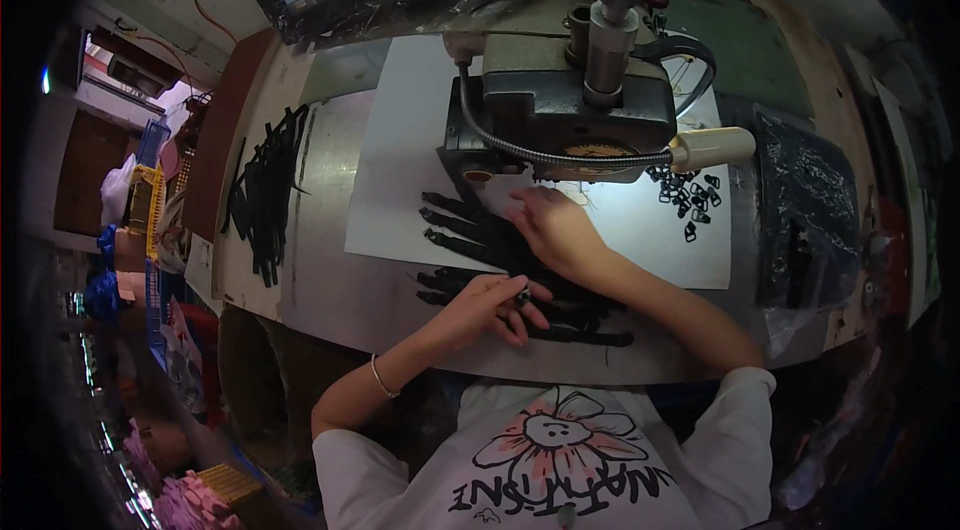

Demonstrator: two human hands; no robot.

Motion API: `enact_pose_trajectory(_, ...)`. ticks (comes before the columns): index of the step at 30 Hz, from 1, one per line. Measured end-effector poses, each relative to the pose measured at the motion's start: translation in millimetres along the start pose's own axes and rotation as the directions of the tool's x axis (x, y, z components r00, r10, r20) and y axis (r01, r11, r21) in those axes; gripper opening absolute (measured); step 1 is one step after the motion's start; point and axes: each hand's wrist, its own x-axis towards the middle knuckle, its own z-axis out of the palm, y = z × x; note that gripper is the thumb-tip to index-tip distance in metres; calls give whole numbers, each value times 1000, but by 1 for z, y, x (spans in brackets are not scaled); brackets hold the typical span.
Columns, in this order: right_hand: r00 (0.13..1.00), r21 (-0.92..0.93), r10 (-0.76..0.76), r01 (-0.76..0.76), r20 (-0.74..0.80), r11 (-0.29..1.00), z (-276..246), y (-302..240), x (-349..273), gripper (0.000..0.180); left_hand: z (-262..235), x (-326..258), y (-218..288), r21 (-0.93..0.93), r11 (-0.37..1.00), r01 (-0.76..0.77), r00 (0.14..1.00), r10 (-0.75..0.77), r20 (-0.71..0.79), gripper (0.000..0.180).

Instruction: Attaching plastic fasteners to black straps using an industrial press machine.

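The left hand pinches a small dark piece between thumb and forefinger, its other fingers loosely curled. The right hand, farther off, has bent fingers just below the sewing machine; whether they grip anything, I cannot tell. Black straps fan out under and around the 2 hands, at the near middle of the table, partly over a white sheet. Black buckles lie scattered to the right, a plastic bag farther right, and a pile of black strips at left.
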Motion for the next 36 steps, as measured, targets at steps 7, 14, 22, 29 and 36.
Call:
enact_pose_trajectory(7, 953, -45, 240, -236, 186, 971, 69, -1, 64, 32, -36, -48, -5, 359, 932, 48, 983, 19, -182, 36)
enact_pose_trajectory(14, 965, 356, 232, -261, 122, 897, 41, -10, 24, 23, -108, -86, -7, 584, 810, -54, 773, 404, -489, 25)
enact_pose_trajectory(22, 900, 449, 435, -404, 39, 797, -50, -5, -39, 23, -99, -23, 62, 664, 738, -118, 742, 510, -435, 20)
enact_pose_trajectory(29, 929, -234, 358, -370, -94, 899, -105, 27, -29, 27, -107, 33, 70, 892, 449, -55, 648, 695, -310, 26)
enact_pose_trajectory(36, 989, -455, -107, 51, -98, 889, -100, 97, 3, 18, -92, 31, 60, 981, 195, 19, 476, 861, -180, 26)
